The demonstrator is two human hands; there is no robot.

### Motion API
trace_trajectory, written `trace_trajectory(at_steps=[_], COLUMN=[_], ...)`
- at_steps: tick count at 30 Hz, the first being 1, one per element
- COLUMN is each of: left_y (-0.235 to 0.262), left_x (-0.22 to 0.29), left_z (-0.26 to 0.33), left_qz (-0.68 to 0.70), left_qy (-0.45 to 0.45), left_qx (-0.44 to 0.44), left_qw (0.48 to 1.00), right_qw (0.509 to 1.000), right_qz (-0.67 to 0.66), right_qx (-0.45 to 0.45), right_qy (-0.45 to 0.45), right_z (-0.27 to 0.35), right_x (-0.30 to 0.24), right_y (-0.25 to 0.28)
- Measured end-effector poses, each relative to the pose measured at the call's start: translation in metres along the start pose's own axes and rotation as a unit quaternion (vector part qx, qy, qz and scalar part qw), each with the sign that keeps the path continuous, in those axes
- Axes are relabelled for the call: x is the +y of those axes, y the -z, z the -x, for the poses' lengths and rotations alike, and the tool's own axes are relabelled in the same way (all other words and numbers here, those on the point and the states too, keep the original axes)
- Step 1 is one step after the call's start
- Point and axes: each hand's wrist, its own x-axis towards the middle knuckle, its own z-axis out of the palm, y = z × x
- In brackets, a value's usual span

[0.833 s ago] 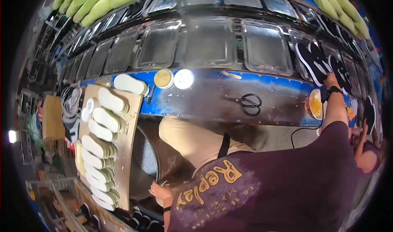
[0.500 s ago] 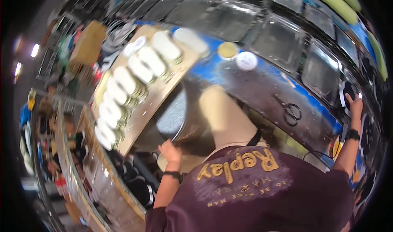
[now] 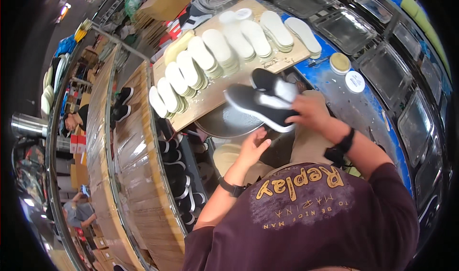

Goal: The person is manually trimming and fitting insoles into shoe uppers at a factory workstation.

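Note:
My right hand grips a pair of black shoes with white soles by one end, in front of my lap. The shoes are a little blurred, one partly over the other. My left hand is just below and left of them, its fingers apart and nothing in it. Beyond the shoes lies a wooden board bearing several stacks of pale insoles. Under its near edge shows a round, metal-rimmed basin, partly hidden by the shoes.
An open tub of yellowish stuff and a white lid lie on the blue-stained bench at right. Clear-windowed trays line its far side. At left, a plastic-wrapped ledge runs beside more black shoes. Other people are farther left.
My right hand has come in from the far right with the black shoes, now over my lap. My left hand has left the basin's rim and opened. The view has shifted.

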Motion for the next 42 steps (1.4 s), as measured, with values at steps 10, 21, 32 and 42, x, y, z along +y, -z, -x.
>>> trace_trajectory(at_steps=[10, 21, 32, 42], left_y=[0.059, -0.025, 0.028, 0.026], left_x=[0.012, -0.002, 0.021, -0.015], left_z=[0.032, -0.052, -0.044, -0.124], left_qz=[0.152, 0.426, -0.068, -0.476], left_qy=[0.031, 0.2, 0.105, 0.009], left_qx=[0.22, 0.087, 0.1, 0.21], left_qw=[0.963, 0.878, 0.987, 0.854], right_qw=[0.967, 0.976, 0.677, 0.699], right_qz=[-0.165, -0.071, 0.29, 0.293], right_qx=[-0.189, -0.035, -0.249, -0.122], right_qy=[-0.052, -0.201, -0.629, -0.641], right_z=[-0.028, 0.028, 0.264, 0.307], right_x=[-0.05, -0.017, 0.081, 0.046], right_y=[-0.052, 0.039, 0.163, 0.113])
